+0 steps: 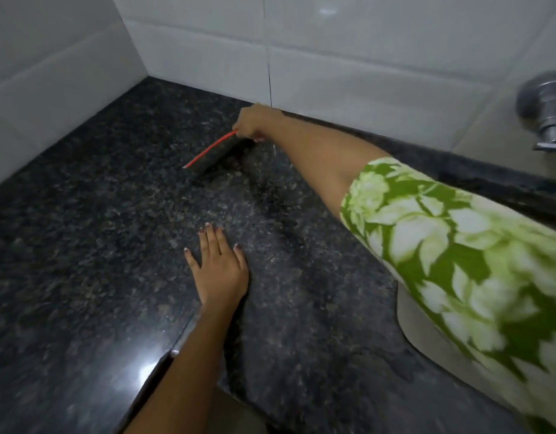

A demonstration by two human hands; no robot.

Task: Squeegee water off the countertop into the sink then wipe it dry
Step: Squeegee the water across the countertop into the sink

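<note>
Squeegee (pixel 210 149) gripped by right hand (pixel 251 123), beyond flat left hand (pixel 219 264)

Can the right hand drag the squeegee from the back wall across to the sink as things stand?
Probably yes. The right hand already grips the squeegee, and bare wet countertop lies between it and the sink; the left hand rests beside that path.

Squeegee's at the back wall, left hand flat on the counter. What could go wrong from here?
1. The left hand lies flat on the countertop, probably in the path of a pull toward the sink.
2. The right hand grips the squeegee at full reach, so pressure may be uneven and leave streaks.
</note>
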